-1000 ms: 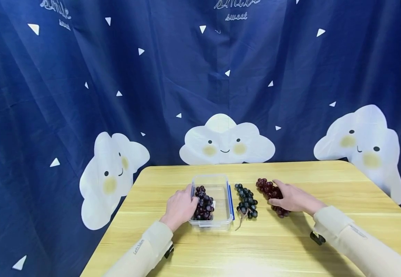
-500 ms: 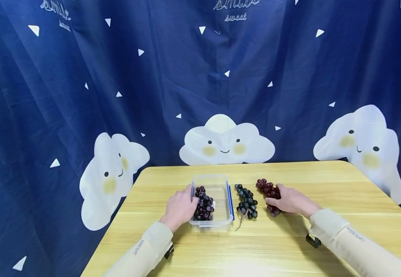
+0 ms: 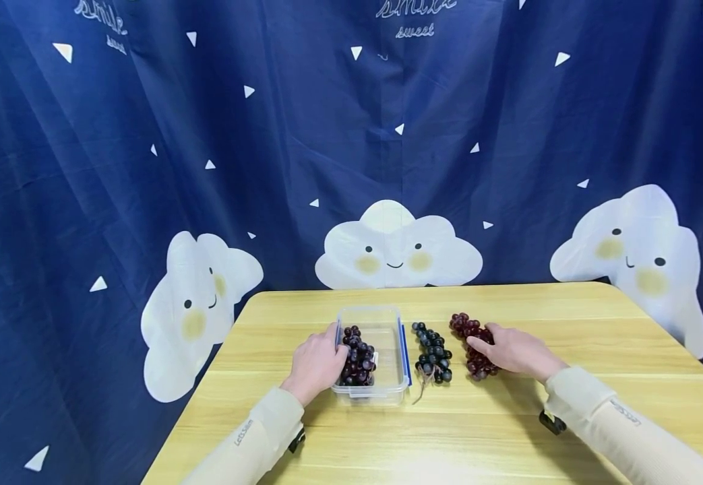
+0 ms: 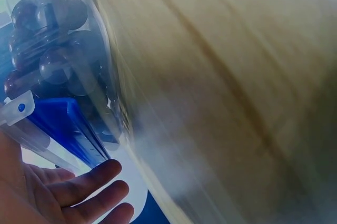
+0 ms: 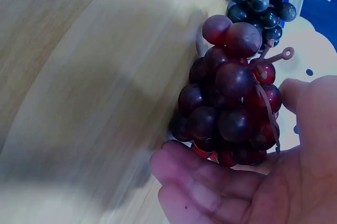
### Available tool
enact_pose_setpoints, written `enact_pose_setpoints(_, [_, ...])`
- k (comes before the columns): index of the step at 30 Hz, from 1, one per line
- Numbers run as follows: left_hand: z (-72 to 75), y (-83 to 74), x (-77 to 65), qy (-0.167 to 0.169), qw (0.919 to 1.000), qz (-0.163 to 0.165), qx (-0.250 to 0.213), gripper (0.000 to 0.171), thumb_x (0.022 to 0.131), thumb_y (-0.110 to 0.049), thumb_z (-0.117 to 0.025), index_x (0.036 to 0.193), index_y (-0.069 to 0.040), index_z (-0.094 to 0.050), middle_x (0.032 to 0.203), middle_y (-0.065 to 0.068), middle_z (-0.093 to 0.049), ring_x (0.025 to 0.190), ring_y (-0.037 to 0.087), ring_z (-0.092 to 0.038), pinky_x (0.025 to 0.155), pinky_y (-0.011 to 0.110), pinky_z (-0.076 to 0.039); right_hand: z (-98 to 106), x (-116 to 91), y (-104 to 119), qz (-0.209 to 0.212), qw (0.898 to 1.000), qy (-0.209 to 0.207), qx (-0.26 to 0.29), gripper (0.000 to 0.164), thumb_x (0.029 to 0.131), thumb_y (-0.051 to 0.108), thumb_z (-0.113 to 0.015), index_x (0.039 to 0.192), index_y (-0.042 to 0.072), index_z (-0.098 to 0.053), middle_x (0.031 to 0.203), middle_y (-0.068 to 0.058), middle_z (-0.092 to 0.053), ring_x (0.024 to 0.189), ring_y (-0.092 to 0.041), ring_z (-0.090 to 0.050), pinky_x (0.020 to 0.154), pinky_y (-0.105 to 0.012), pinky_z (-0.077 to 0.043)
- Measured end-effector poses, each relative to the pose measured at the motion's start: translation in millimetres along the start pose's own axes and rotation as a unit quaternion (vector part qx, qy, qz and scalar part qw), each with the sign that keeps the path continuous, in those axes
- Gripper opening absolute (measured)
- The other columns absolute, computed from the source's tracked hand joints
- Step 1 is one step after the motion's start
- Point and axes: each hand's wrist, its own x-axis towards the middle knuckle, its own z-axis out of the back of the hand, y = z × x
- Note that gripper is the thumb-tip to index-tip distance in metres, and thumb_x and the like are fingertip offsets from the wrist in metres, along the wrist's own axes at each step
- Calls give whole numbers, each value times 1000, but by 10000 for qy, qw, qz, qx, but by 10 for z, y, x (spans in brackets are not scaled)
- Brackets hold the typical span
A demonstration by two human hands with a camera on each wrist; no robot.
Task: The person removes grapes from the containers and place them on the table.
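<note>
My left hand grips the left side of a clear plastic food container, thumb over the rim. In the left wrist view, its fingers lie by a blue latch flap. A bunch of dark purple grapes lies inside, along the left wall. On the right, my right hand holds a bunch of dark red grapes on the table. The right wrist view shows fingers curled under those red grapes, with the thumb at their other side and a brown stem showing.
A bunch of blue-black grapes lies between the container and the red grapes, its stem pointing toward me. Another blue latch flap hangs down the container's right side. A navy curtain with clouds hangs behind the wooden table.
My right hand has moved slightly left and its thumb has closed in over the red grapes, whose near end has shifted a little left. My left hand and the container have stayed still.
</note>
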Motion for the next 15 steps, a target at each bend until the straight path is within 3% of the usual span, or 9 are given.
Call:
enact_pose_setpoints(4, [8, -7, 2, -6, 10000, -21, 2, 50, 87, -37, -49, 133, -15, -47, 73, 0, -56, 74, 20, -55, 65, 41, -46, 6, 13, -6, -10, 9999, -99, -83, 93, 86, 70, -25, 138, -7, -34, 125, -34, -48, 109, -52, -48, 86, -62, -38])
enact_pose_setpoints(7, [14, -12, 1, -20, 10000, -30, 11, 48, 87, -36, -49, 130, -16, -48, 74, 0, -57, 75, 21, -57, 66, 42, -46, 11, 33, -11, 146, 9989, -427, -115, 81, 91, 62, -31, 138, -4, -36, 124, -32, -50, 108, -50, -49, 86, -61, -39])
enact_pose_setpoints(11, [16, -15, 2, -9, 10000, -25, 4, 46, 87, -36, -49, 129, -17, -49, 72, -1, -56, 75, 21, -57, 66, 41, -46, -20, 67, -19, 851, 9927, -834, -210, 66, 92, 50, -44, 140, 6, -38, 130, -27, -48, 113, -46, -49, 91, -59, -38])
enact_pose_setpoints(15, [23, -22, 2, 10, 10000, -12, 8, 46, 87, -36, -49, 129, -16, -49, 71, -1, -55, 74, 21, -56, 66, 41, -46, -76, 83, -13, 1433, 9840, -949, -464, 65, 90, 50, -48, 142, 12, -37, 136, -21, -45, 116, -45, -47, 90, -60, -38])
